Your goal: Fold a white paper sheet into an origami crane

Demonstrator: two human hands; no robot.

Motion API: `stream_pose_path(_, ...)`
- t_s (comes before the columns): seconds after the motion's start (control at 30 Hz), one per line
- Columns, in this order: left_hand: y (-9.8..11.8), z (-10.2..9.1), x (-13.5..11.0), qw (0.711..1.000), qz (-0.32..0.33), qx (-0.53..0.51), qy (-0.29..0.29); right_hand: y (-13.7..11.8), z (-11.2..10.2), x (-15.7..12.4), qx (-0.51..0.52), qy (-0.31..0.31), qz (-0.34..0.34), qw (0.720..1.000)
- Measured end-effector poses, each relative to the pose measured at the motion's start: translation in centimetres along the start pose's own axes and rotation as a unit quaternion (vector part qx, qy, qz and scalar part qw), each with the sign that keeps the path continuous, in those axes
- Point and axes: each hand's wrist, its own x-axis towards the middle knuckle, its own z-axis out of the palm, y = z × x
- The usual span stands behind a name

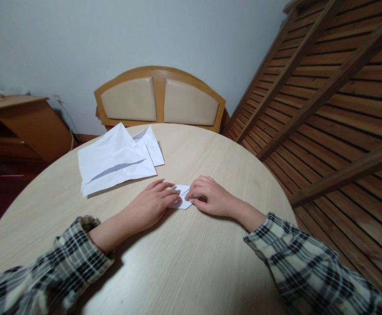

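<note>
Pressing on a small folded white paper [184, 204] from both sides, the two hands meet near mid-table, fingertips almost facing each other. L hand [154, 199] lies palm-down, fingers extended & slightly spread, tips resting on the paper's left part; it's flattened over it, not gripping. R hand [212, 196] is more curled: index & thumb bent toward each other at the right end, w/ a narrow gap btwn them farther back; can't tell if they actually pinch a flap or just touch the top. Key relation: paper sits directly btwn the two sets of fingertips, flat on the round wooden table [207, 262], long axis approx. left-right as far as visible, i.e. in line w/ the hands; its L end is hidden under L fingers, so full length unclear. Neither hand is clearly nearer, both being in contact. A fold line shows in the gap btwn hands, plus an angled edge at the near right. Beyond L hand, toward the far left, a large creased white sheet [112, 155] lies apart from the fingers, partly over a smaller folded sheet [157, 151]. Plaid sleeves [82, 245] end short of both wrists; padded chair [160, 94] stands behind the table's far edge.
</note>
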Motion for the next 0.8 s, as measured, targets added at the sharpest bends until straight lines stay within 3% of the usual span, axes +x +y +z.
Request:
stream_pose_path(0.3, -1.1, 0.7, 0.2, 0.990, -0.043, -0.131, 0.036, 0.1, 0.0, 0.1, 0.000, -0.016, -0.019, 1.000)
stream_pose_path(0.5, -1.1, 0.1, 0.2, 0.990, -0.037, -0.135, 0.029, 0.1, 0.2, 0.0, 0.001, -0.008, -0.019, 1.000)
stream_pose_path(0.8, -1.5, 0.6, 0.1, 0.987, -0.051, -0.147, 0.030, 0.0, 0.1, 0.2, 0.004, -0.012, -0.018, 1.000)
